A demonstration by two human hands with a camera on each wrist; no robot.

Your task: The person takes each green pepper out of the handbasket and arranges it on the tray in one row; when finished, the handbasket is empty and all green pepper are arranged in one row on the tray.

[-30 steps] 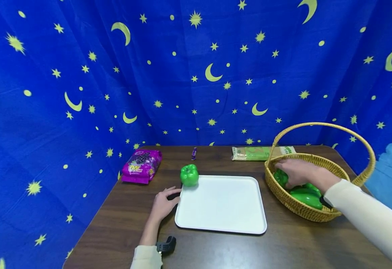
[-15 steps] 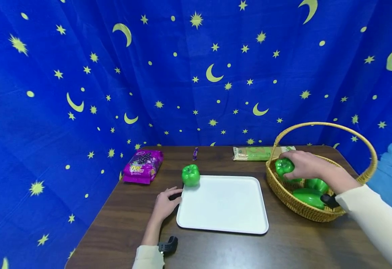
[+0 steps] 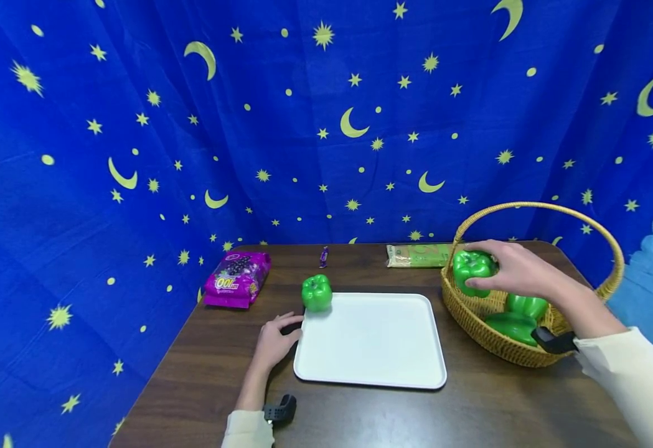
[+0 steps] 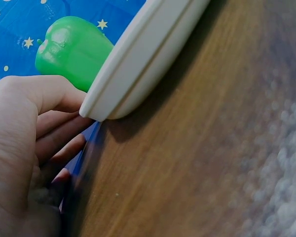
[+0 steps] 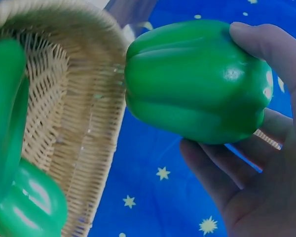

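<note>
My right hand (image 3: pixel 519 267) grips a green bell pepper (image 3: pixel 472 272) at the basket's left rim, thumb on one side and fingers on the other. In the right wrist view this bell pepper (image 5: pixel 197 81) appears beside the wicker wall. Inside the wicker basket (image 3: pixel 485 336) lie more green vegetables (image 3: pixel 513 326), partly behind the right wrist. My left hand (image 3: pixel 276 339) rests on the table with its fingertips touching the left edge of the white tray (image 3: pixel 371 342). Another green bell pepper (image 3: pixel 317 292) sits on the tray's far left corner.
A purple packet (image 3: pixel 238 279) lies at the table's back left. At the back edge are a small purple wrapped sweet (image 3: pixel 324 256) and a long green-and-clear packet (image 3: pixel 418 256). The basket's tall handle (image 3: pixel 533 205) arches above it. Blue star-printed cloth (image 3: pixel 304 124) hangs behind.
My right hand has lifted a bell pepper from inside the basket up to its left rim. The left hand and the tray stay where they were.
</note>
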